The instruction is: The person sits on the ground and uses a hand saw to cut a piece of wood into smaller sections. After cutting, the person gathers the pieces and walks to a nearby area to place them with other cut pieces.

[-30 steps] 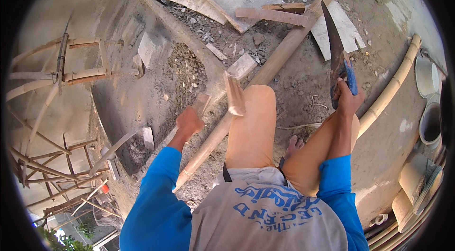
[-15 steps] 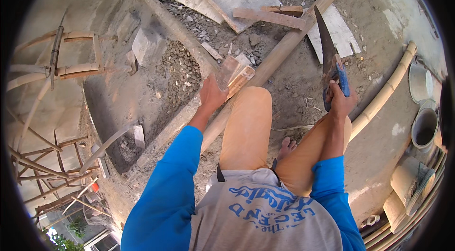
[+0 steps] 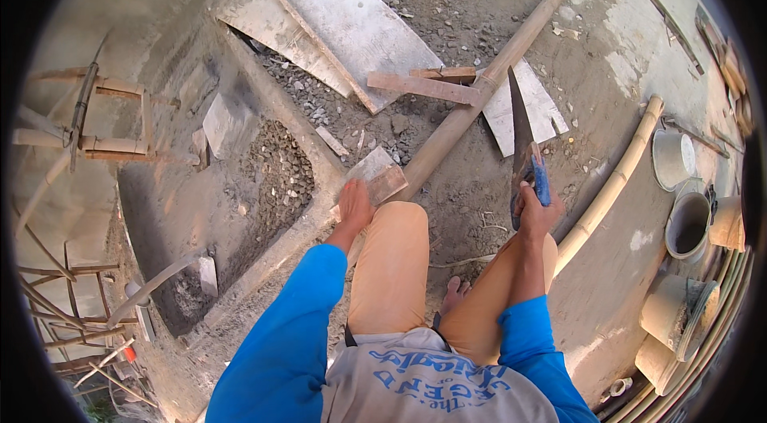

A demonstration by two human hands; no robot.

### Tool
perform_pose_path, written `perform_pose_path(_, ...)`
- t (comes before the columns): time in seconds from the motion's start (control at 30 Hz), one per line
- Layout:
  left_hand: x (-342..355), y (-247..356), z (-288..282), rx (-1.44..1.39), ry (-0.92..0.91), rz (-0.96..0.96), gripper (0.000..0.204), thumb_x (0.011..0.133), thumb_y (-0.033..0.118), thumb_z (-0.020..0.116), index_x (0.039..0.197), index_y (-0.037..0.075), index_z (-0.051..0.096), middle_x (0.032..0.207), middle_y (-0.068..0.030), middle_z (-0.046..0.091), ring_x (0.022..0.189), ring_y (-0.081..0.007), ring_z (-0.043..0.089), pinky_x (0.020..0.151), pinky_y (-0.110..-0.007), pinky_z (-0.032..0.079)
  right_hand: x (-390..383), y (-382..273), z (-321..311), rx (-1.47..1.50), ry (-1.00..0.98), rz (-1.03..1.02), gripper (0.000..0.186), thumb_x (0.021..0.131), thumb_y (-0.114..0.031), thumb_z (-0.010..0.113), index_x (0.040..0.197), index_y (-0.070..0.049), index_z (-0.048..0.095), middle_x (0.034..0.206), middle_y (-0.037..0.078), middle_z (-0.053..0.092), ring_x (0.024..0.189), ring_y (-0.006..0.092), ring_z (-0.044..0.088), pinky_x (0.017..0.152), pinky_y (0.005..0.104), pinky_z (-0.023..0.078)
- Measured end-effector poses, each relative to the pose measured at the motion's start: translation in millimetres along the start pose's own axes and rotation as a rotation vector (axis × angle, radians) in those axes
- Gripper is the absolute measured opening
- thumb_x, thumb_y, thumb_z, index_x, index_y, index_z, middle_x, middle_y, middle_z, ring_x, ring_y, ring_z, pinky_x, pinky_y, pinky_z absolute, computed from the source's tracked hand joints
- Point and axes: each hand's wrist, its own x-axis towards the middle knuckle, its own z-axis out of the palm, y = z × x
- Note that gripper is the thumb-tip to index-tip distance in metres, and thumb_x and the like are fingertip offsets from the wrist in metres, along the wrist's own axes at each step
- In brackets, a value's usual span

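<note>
My left hand point(image 3: 354, 203) grips short wooden offcuts point(image 3: 382, 175) just beyond my left knee, beside a long round pole point(image 3: 551, 7) that crosses the rubble diagonally. My right hand point(image 3: 537, 207) is closed around the blue-and-brown handle of a hand saw point(image 3: 519, 111), held above my right thigh with the dark blade pointing up and away. Two wooden strips point(image 3: 419, 86) lie against the pole farther forward, near pale weathered boards point(image 3: 335, 15). Whether the offcuts rest on the pole or on the concrete edge beneath is unclear.
A dusty concrete ledge point(image 3: 280, 99) borders a recess with gravel at left, beside bamboo framing point(image 3: 112, 147). A curved bamboo pole point(image 3: 607, 191) lies at right, along with several buckets point(image 3: 673, 158) and stacked poles point(image 3: 703, 359). Bare ground point(image 3: 599, 319) surrounds my foot.
My left hand moved forward and right onto the wooden pieces; the piece that stood upright now lies lower in that grip. My view shifted, and my right hand still holds the saw.
</note>
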Motion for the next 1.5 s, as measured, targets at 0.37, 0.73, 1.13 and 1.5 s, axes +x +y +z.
perform_pose_path(0.37,2.3,-5.6,-19.2,-0.153,-0.081,0.072,0.086,0.070,0.023,0.087,0.144,-0.001,0.052,0.149,-0.0264,0.050,0.142,-0.0430,0.046,0.120,-0.047,0.038,-1.1,6.7,5.0,-0.025,-0.006,-0.118,0.034,0.088,0.000,0.072,0.122,0.001,0.072,0.062,-0.004,0.052,0.044,0.0058,0.045,0.041,0.0241,0.036)
perform_pose_path(0.73,12.5,-12.0,-16.2,-0.101,-0.200,0.171,0.097,0.062,0.022,0.090,0.148,0.006,0.047,0.137,-0.0243,0.054,0.131,-0.0448,0.052,0.110,-0.052,0.043,-14.7,-19.0,7.7,-0.012,0.019,-0.014,0.044,0.090,0.001,0.073,0.134,0.000,0.069,0.076,-0.005,0.060,0.056,0.0034,0.050,0.050,0.0223,0.038)
perform_pose_path(1.13,32.5,16.0,-32.8,-0.031,-0.167,0.214,0.073,0.055,0.027,0.092,0.115,-0.005,0.068,0.121,-0.0273,0.063,0.118,-0.0446,0.059,0.107,-0.047,0.047,-10.8,-17.2,-6.0,-0.044,0.056,0.002,0.048,0.090,-0.001,0.073,0.138,-0.003,0.068,0.073,-0.005,0.059,0.056,0.0042,0.050,0.050,0.0225,0.040)
perform_pose_path(1.5,215.5,181.1,-88.0,0.504,-0.085,0.762,0.050,0.055,0.023,0.087,0.098,-0.001,0.078,0.142,-0.0258,0.054,0.133,-0.0438,0.052,0.107,-0.061,0.042,-26.3,-39.9,-7.5,0.068,0.037,0.096,0.055,0.091,-0.002,0.072,0.145,-0.001,0.061,0.072,-0.003,0.057,0.052,0.0058,0.050,0.047,0.0234,0.041)
